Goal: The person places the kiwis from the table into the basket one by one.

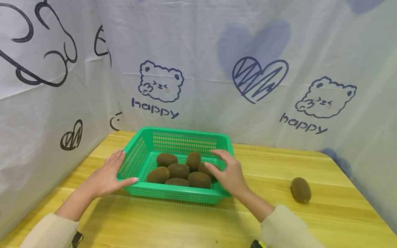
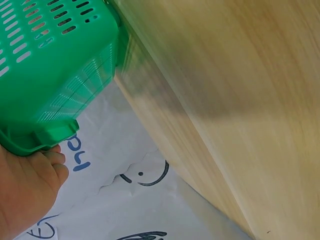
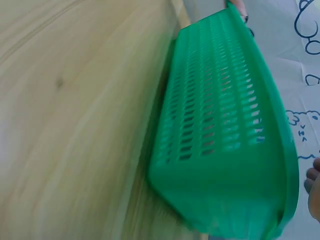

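Observation:
A green slotted basket [image 1: 176, 198] stands on a wooden table and holds several brown kiwis [image 1: 178, 170]. My left hand [image 1: 107, 174] lies flat against the basket's left wall, fingers straight, thumb on the front left corner. In the left wrist view its fingertips [image 2: 52, 157] sit just under the basket's corner [image 2: 45, 135]. On the other side, my right hand [image 1: 227, 172] covers the right rim, and its fingers bend over it towards the nearest kiwi. The right wrist view shows the basket's outer wall [image 3: 215, 130]. One more kiwi [image 1: 300, 189] lies alone on the table to the right.
White cloth printed with bears, hearts and "happy" [image 1: 155, 110] hangs close behind and to the left of the table. Bare wood [image 1: 173, 224] lies between the basket and the near edge. The table's right edge [image 1: 366, 203] runs just past the lone kiwi.

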Motion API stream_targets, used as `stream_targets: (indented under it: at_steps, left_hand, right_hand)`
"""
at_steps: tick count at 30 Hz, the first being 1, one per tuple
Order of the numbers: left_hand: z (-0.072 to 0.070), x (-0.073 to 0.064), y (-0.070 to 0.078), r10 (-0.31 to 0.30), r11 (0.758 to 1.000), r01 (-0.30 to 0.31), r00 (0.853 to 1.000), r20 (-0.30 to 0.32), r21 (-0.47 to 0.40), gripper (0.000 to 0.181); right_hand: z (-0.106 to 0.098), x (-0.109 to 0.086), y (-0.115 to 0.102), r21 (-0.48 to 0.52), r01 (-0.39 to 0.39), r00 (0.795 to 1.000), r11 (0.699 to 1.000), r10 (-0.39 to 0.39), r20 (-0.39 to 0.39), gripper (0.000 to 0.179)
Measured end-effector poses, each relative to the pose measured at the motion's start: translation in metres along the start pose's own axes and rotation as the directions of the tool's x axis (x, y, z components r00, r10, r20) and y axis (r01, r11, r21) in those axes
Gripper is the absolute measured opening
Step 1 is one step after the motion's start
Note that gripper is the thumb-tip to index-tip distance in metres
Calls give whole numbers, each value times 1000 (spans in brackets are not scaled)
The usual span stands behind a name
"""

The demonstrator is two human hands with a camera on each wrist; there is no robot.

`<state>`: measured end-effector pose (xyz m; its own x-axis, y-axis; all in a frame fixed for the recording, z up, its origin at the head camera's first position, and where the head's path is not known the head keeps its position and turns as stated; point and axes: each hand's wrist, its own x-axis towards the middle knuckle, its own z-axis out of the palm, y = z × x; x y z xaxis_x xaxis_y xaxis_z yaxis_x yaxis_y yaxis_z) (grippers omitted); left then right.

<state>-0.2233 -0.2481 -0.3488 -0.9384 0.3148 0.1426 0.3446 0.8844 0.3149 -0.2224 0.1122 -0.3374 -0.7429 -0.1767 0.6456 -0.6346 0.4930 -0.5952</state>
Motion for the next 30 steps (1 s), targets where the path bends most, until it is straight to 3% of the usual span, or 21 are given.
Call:
stream_targets:
  at_steps: [7,12,21,26,30]
  left_hand:
    - [0,1,0,3,1000,-3,1000,1,-3,104]
    - [0,0,0,0,1000,0,1000,-2,3,104]
    - [1,1,-1,3,1000,-3,1000,0,-2,103]
    - [1,1,-2,6,1000,-6,1000,-3,-1,103]
    - [2,1,-2,3,1000,-3,1000,-5,-2,103]
  right_hand:
    - [-21,-16,15,-81,48,993,996,-56,-101,45]
    - [-34,-30,27,-136,34,989,990,-53,-137,52]
    - [-54,-52,44,-182,-102,987,978,78,-138,61]
    - [-64,-59,50,-189,-208,975,960,187,-119,65]
    - [-72,-65,55,-207,-249,966,946,229,-120,71]
